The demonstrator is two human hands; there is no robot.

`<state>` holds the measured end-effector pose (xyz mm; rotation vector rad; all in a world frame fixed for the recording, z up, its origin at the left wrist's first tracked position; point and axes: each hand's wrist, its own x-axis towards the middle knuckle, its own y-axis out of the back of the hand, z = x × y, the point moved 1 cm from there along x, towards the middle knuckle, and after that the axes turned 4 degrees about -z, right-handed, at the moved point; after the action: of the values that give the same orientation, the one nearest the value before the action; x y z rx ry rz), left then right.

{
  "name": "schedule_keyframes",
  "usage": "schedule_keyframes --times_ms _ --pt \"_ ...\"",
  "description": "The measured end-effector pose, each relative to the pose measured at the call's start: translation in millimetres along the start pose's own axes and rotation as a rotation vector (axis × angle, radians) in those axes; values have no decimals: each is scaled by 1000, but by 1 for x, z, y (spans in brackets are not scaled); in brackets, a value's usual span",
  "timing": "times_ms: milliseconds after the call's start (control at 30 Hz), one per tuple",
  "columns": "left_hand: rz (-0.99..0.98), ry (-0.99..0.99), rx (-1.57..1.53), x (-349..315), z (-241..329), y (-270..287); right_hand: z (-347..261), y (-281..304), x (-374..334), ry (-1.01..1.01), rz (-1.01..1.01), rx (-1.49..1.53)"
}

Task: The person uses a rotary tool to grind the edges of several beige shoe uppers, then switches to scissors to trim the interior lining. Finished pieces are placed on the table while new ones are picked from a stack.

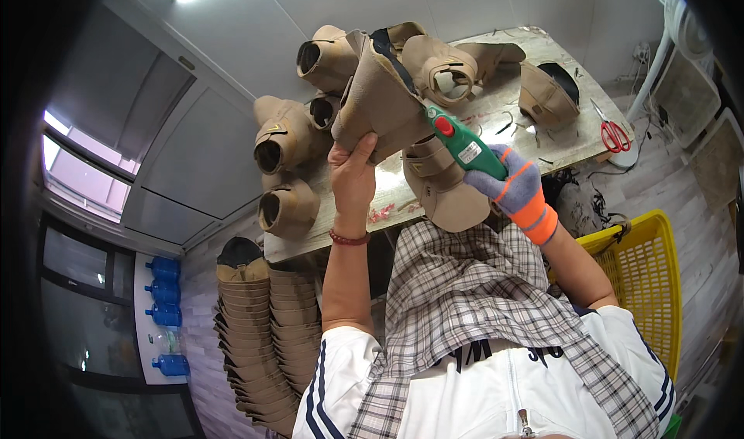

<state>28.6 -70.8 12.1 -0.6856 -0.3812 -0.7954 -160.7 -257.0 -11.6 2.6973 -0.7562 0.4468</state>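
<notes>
My left hand point(353, 172) is closed on the lower edge of a tan cap point(380, 102), thumb across its front, holding it raised above the table. Dark lining shows along the cap's upper right edge. In a grey and orange glove, my right hand point(508, 187) grips a green handheld power tool point(469, 146) with a red button. The tool's metal tip meets or nearly meets the right edge of the raised cap; I cannot tell whether they touch. Just below the tool, another tan cap point(446, 183) lies with its brim toward me.
More tan caps point(283, 133) sit around the worktable point(566, 141), one dark-lined cap point(549, 94) at the right. Red-handled scissors point(614, 135) lie near the right edge among thread scraps. Tall cap stacks point(248, 338) stand at lower left, a yellow basket point(659, 276) at right.
</notes>
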Motion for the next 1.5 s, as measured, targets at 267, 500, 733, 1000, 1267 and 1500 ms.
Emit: schedule_keyframes --times_ms 267,500,733,1000,1267,1500 --pt "-80 -31 869 -14 -10 -13 -1 8 8 -15 30 44" --pt "-296 -363 1269 -17 -19 -10 -2 13 14 -166 -17 259" --pt "-508 -382 1341 -19 -23 5 4 18 23 -174 20 380" --pt "-274 -502 1401 71 -40 43 13 49 36 -124 165 380" --pt "-346 -324 1703 89 -58 -19 26 94 19 -153 292 252" --pt "-484 -27 1537 24 -95 16 38 115 6 -177 300 245"
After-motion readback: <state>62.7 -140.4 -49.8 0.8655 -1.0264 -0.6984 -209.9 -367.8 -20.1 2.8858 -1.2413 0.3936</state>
